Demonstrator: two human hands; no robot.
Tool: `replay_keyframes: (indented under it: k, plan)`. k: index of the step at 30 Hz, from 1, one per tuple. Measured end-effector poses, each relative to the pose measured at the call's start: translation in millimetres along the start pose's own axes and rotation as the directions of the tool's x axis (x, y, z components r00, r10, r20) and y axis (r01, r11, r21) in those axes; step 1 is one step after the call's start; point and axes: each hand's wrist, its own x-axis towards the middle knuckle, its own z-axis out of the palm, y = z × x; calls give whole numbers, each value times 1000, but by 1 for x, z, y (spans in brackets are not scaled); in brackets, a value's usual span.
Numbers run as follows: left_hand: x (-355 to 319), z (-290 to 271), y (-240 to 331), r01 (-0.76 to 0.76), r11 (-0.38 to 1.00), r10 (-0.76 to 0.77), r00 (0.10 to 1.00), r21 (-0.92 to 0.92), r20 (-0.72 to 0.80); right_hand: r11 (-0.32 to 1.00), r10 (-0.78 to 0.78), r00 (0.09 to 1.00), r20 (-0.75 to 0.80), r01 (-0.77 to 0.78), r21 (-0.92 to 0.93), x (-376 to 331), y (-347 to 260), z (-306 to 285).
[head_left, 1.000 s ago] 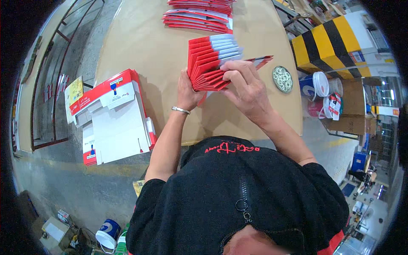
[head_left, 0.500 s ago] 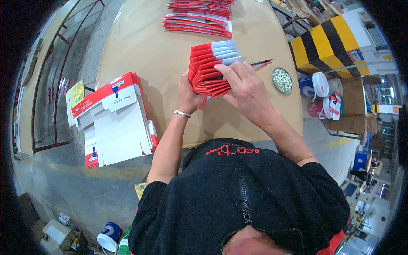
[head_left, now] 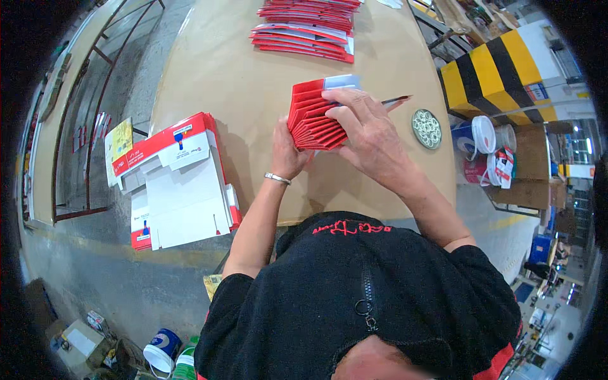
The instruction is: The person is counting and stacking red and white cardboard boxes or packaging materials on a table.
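Note:
A fanned bundle of flat red folded cartons with white-blue end flaps is held above the table. My left hand, a silvery bracelet at its wrist, grips the bundle's lower left side; some of its fingers are hidden behind the cartons. My right hand has its fingers bent over the right edges of the fan, pressing on the cartons near the flaps. A dark, thin pointed item shows beyond that hand; what it is I cannot tell. Further off lies a stack of red and white flat cartons.
The brown-topped table carries a round dish of pale rings at right. At its left edge lie white and red flattened boxes. Buckets and a yellow-black striped block stand beyond the right edge.
My right fingers have moved up along the fan, and fewer white flaps show now. My left hand keeps its hold. The whole view has shifted slightly.

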Motion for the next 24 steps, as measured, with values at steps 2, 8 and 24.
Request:
replay_keyframes:
  k: [2, 8, 24]
  plan:
    - [2, 0, -3, -1, 1000, 1, 1000, 0, -1, 998, 4, 1000, -3, -3, 63, 5, 6, 3]
    - [33, -8, 1, 173, 979, -161, 980, -104, 113, 984, 4, 999, -45, 4, 180, 40, 45, 19]
    - [79, 2, 24, 240, 898, -240, 970, -369, 47, 998, 62, 992, -108, -61, 14, 62, 73, 45]
